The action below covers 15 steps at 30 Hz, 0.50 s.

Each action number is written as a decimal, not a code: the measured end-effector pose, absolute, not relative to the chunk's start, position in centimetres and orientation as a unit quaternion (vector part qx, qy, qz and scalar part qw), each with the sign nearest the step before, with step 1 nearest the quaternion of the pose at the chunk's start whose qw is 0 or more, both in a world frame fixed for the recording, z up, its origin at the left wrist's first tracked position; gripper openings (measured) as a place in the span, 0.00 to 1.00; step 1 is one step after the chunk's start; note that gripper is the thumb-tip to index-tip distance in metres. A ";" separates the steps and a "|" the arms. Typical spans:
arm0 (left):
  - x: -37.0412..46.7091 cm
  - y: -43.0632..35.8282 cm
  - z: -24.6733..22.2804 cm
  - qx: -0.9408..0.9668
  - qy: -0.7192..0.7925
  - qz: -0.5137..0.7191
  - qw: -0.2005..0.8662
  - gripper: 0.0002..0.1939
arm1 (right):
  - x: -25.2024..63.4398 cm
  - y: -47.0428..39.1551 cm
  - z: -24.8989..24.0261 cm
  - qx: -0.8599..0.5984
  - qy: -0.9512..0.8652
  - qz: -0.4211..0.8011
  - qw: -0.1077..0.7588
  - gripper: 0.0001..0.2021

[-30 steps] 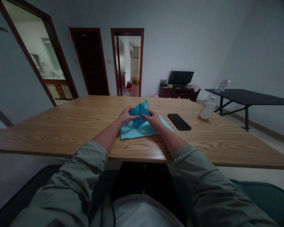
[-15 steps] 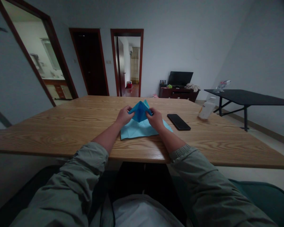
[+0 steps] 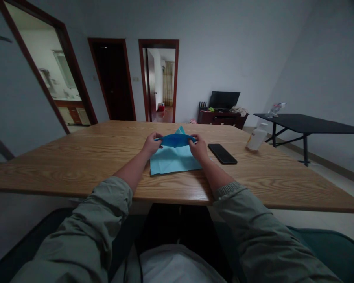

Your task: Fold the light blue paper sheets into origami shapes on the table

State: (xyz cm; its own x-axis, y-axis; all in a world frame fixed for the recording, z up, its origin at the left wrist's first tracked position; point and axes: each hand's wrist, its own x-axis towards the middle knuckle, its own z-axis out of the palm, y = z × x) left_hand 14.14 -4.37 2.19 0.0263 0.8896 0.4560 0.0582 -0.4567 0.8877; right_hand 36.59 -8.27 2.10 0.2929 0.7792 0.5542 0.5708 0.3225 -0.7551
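Observation:
A folded blue paper (image 3: 175, 140) is stretched between my two hands, its middle forming a flattened lens-like shape. My left hand (image 3: 152, 144) pinches its left end, fingers closed. At the right end, my right hand (image 3: 198, 147) grips it between thumb and fingers. Beneath lies a light-blue sheet of paper (image 3: 174, 162), creased and flat on the wooden table (image 3: 100, 157). A pointed light-blue paper tip (image 3: 181, 130) sticks up just behind the folded piece; whether it belongs to the sheet I cannot tell.
Right of my right hand lies a black phone (image 3: 222, 153). Farther right a translucent white bottle (image 3: 257, 137) stands on the table. Beyond the table's right side is a black folding table (image 3: 309, 124). A TV cabinet (image 3: 218, 117) is against the far wall.
My hands have moved apart, pulling the folded paper wider. It went from an upright diamond with a peak to a long, flattened shape.

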 end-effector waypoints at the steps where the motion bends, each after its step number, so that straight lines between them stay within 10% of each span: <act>1: 14.2 -4.4 2.2 0.607 0.366 0.591 0.385 0.09 | 36.6 -8.0 2.0 -0.576 -0.566 0.149 0.571 0.17; 6: 15.4 -5.3 2.4 0.595 0.334 0.607 0.407 0.08 | 35.9 -7.6 1.7 -0.542 -0.495 0.334 0.591 0.19; 15: 15.4 -5.0 2.4 0.554 0.358 0.620 0.425 0.08 | 37.2 -6.8 1.1 -0.556 -0.520 0.234 0.605 0.14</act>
